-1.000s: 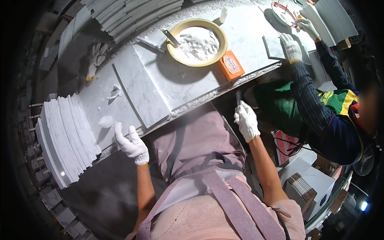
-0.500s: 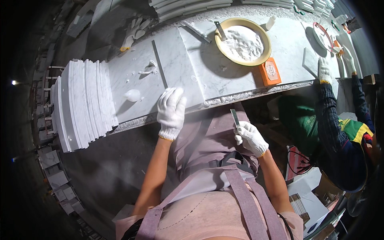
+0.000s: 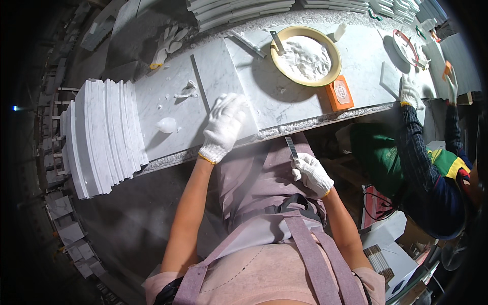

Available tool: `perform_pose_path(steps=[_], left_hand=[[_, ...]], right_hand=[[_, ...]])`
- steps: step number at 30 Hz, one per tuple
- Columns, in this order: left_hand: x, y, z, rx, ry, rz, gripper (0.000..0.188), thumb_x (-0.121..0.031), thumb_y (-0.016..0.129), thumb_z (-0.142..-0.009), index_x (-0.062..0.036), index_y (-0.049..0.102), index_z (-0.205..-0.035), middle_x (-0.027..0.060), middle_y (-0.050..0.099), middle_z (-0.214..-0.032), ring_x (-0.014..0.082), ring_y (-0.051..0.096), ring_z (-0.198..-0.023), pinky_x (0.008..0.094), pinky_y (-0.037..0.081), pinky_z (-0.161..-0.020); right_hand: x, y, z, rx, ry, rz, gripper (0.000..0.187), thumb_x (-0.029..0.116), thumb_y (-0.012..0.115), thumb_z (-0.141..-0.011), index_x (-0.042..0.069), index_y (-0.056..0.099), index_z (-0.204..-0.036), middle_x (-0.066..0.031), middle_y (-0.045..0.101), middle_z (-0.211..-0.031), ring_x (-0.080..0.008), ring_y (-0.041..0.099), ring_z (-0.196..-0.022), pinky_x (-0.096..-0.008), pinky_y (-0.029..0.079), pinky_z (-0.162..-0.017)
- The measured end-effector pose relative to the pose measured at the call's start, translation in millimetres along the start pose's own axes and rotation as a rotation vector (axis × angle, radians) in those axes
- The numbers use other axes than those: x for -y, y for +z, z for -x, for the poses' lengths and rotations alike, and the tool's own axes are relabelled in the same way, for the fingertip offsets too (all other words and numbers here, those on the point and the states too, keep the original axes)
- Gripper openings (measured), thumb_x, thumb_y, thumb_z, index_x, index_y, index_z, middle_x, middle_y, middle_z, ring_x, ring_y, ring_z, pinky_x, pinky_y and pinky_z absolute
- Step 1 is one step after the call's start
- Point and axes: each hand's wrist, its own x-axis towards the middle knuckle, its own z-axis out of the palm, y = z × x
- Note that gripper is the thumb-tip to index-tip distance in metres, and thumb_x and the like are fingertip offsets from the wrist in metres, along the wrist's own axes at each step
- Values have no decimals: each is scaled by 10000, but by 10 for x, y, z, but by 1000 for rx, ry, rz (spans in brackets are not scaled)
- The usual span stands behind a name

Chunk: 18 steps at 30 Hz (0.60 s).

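Note:
My left hand (image 3: 224, 126), in a white knit glove, lies flat with its fingers extended on a grey-veined marble tile (image 3: 217, 63) near the bench's front edge. My right hand (image 3: 313, 174), gloved alike, is closed around a narrow, flat metal scraper (image 3: 291, 148). The scraper points up and away from me, over my lap, just short of the bench. Its lower end is hidden in my fingers. Beyond my right hand stands a yellow-rimmed bowl (image 3: 337, 55) of white paste or powder (image 3: 305, 60), with a putty knife (image 3: 277, 42) stuck in it.
An orange box (image 3: 339, 93) sits beside the bowl, and a small white bottle (image 3: 340, 32) behind it. Upright marble tiles (image 3: 104, 137) are stacked at the left. A spare glove (image 3: 168, 47) lies farther back. A co-worker's gloved hand (image 3: 408, 91) is at the right.
My left hand has slid forward and slightly right across the marble tile. My right hand has shifted slightly left, with the scraper tilting further left. The co-worker's far hand has lifted an orange piece.

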Motion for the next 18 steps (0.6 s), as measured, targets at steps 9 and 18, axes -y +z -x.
perform_pose_path(steps=[9,18], left_hand=[[20,26,-28,37,-12,152,421,-28,638,-918,-25,652,-1339,193,654,-1361,369,562,-1347,450,426,-1153],[168,108,5,143,-55,254,469,-55,669,-919,-54,634,-1387,194,578,-1475,397,469,-1439,505,341,-1217]], right_hand=[[-127,-157,-119,133,-70,-105,184,176,661,-1032,35,624,-1144,26,574,-870,-95,591,-757,-247,515,-663],[-122,-149,-59,121,-82,-88,144,176,631,-1061,60,637,-1144,16,616,-868,-81,594,-752,-240,513,-665]])
